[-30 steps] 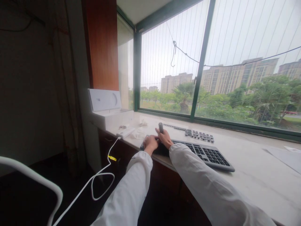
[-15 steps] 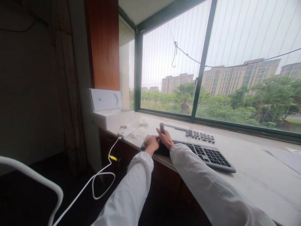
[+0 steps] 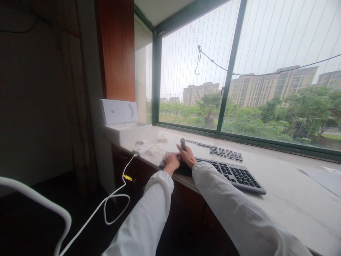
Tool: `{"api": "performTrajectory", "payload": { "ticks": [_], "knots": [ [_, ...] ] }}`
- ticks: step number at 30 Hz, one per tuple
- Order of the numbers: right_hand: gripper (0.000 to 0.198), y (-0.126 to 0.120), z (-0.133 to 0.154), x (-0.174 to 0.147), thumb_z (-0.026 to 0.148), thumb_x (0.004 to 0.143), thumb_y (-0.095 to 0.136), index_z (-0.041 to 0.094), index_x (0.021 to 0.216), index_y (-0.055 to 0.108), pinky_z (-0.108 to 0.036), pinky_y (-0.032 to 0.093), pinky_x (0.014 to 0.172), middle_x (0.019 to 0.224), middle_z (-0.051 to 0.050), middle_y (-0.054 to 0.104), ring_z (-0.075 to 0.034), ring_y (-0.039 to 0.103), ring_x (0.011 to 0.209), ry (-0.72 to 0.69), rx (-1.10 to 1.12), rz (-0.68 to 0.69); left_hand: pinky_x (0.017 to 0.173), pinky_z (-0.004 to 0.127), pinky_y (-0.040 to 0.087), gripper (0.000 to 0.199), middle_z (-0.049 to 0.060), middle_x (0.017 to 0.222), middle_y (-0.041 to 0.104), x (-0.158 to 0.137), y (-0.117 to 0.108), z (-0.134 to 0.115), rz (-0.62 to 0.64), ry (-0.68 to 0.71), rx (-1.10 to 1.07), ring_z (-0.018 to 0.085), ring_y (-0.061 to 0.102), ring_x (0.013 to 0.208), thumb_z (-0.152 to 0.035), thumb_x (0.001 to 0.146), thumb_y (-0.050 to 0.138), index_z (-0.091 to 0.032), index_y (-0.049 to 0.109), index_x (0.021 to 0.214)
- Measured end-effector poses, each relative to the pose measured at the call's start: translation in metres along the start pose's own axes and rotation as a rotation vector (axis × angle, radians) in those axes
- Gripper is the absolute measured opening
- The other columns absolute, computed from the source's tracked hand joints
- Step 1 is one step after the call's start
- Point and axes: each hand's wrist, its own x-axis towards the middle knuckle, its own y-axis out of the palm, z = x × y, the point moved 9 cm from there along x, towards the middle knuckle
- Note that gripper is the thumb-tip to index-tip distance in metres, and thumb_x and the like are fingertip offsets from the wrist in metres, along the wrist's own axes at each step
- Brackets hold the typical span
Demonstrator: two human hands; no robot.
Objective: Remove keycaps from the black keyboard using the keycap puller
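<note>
The keyboard lies on the counter, running beneath both my hands. My left hand is at its left part, fingers curled; whether they pinch anything I cannot tell. Just beside it, my right hand is wrapped round a dark handle, its top poking up. Beyond lie rows of keycaps, then the window.

Lone head-worn view; faces forward and down, sleeves near, counter at middle distance, window beyond.
</note>
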Motion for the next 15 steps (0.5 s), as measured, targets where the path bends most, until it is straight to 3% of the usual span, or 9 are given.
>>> {"api": "performTrajectory", "payload": {
  "ticks": [15],
  "knots": [
    [0.043,0.001,-0.0075,0.0032,0.06,0.075,0.05,0.021,0.06,0.041,-0.027,0.032,0.055,0.056,0.002,0.042,-0.013,0.037,0.058,0.052,0.05,0.005,0.095,0.039,0.043,0.03,0.006,0.111,0.072,0.0018,0.0011,-0.0002,0.01,-0.007,0.009,0.028,0.059,0.113,-0.046,0.089,0.054,-0.036,0.074,0.109]
  ]
}}
